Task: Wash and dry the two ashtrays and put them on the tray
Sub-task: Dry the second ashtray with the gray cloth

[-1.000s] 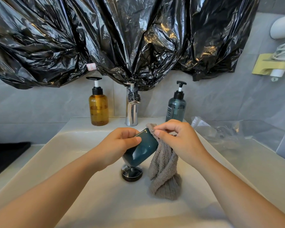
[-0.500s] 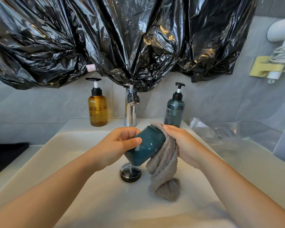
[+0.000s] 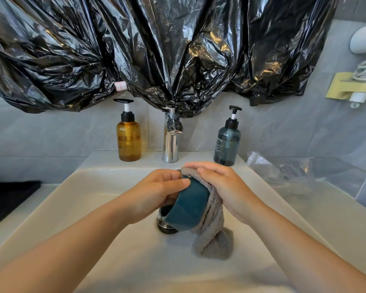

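Far left lies a dark flat thing (image 3: 9, 197), maybe the tray, though I cannot tell. Over the sink (image 3: 57, 199), the left hand (image 3: 156, 193) grasps 1 teal ashtray (image 3: 188, 208), tilted above the drain (image 3: 165, 228), while a grey cloth (image 3: 213, 235) is pressed against its right side by the right hand (image 3: 222, 187), fingers nearly straight. I judge this ashtray washed and mid-drying; the 2nd is out of view, and both placements remain.

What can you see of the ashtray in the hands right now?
The ashtray is a glossy dark teal bowl, ceramic by its look, tipped on its side above the sink drain. The left hand grips its upper wall; the right hand presses a grey cloth against its base, and the cloth hangs down below it. Its inside is hardly visible.
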Available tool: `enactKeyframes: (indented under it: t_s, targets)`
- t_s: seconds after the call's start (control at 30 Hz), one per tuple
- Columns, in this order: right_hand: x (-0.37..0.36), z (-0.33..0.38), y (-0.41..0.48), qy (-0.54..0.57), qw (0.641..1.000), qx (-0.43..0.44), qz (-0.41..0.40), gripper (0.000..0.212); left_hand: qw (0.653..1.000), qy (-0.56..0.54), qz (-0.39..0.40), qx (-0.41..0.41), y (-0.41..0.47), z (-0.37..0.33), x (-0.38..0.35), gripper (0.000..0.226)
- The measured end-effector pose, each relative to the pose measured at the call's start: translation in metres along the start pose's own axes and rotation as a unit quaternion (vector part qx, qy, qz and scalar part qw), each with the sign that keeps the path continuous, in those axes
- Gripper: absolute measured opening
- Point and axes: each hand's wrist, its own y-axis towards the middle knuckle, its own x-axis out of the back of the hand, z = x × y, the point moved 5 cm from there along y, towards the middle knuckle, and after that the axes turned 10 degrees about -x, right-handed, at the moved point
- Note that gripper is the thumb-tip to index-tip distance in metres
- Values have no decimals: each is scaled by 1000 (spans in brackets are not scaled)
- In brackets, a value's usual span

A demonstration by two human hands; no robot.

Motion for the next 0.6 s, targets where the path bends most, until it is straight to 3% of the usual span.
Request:
enactKeyframes:
  t_s: [0.13, 0.2, 0.3, 0.43, 0.6]
  targets:
    - [8, 1, -2, -2, 997, 24, -68, 18, 1000, -25, 3, -6, 1, 0, 4, 35]
    - [8, 2, -4, -1, 996, 29, -87, 12, 1000, -8, 6, -2, 0, 1, 2, 25]
    - [10, 11, -11, -94, 979, 113, -138, 5, 1000, -1, -13, -3, 0, 1, 3, 22]
    - [3, 21, -15, -140, 962, 172, -156, 5, 999, 38, -22, -7, 1, -1, 4, 22]
    - [15, 13, -5, -125, 967, 109, -195, 11, 999, 34, -14, 2, 0, 1, 3, 22]
